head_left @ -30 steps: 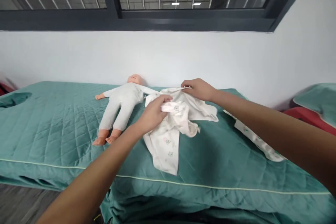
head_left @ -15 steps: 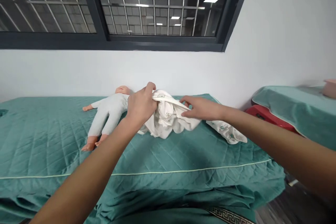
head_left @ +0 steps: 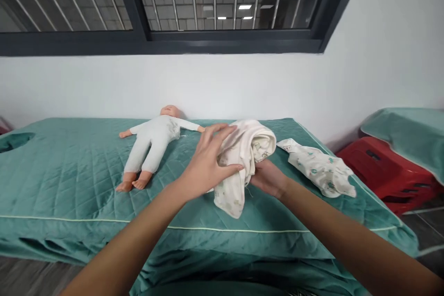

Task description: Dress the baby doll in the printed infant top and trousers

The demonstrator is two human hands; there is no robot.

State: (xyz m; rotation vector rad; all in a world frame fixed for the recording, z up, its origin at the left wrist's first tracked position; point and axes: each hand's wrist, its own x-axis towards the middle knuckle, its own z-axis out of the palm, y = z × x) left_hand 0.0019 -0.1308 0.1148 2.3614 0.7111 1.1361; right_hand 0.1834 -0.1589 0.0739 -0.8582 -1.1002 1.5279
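Note:
A white baby garment (head_left: 239,157) with a small print is bunched and folded over between my hands, above the bed. My left hand (head_left: 208,162) grips its left side, fingers spread over the top and thumb across the front. From below, my right hand (head_left: 268,178) holds the right side, its fingertips hidden by the cloth. One corner of the garment hangs down at the front. To the left a baby doll (head_left: 156,136) in a pale suit lies on its back with its arms out. A second white printed garment (head_left: 319,169) lies crumpled to the right of my hands.
The bed (head_left: 79,180) has a green quilted cover with a hole at its far left. A red plastic stool (head_left: 388,171) stands past its right edge, near another green-covered surface (head_left: 412,134). Behind are a white wall and a barred window (head_left: 222,41).
The garment has been lifted and gathered into a folded bundle. My right hand has gone from its right edge to underneath. The view has shifted, uncovering the doll's other arm and the stool.

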